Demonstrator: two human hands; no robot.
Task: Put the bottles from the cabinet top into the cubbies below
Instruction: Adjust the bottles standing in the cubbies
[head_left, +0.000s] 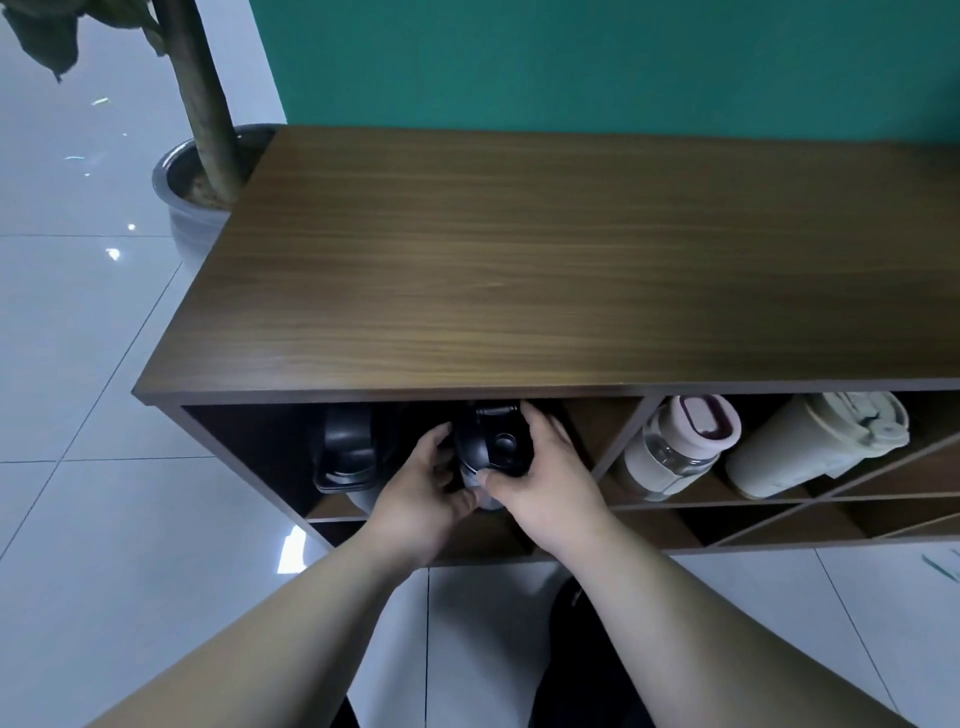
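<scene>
- Teal wall behind, pale glossy floor tiles below, potted plant at left corner of wooden cabinet top; no bottles showing on visible part of top.
- Both hands wrapped around black bottle at mouth of leftmost upper cubby: left hand clasping lower left side, right hand over right side, thumb across front.
- Bottle upright or nearly so, lid just under top board; long axis roughly vertical, body mostly hidden by fingers.
- Second black bottle already standing in same cubby, just beside on left; touching or apart, cannot tell.
- Likely next: push straight back, away from body. Free space to right of held bottle, tight to left, so right hand better placed to steer.
- Next cubby right: clear bottle with pale pink lid, cream tumbler beside it, both seeming to lean rightward.
- No brand, label or writing legible anywhere.
</scene>
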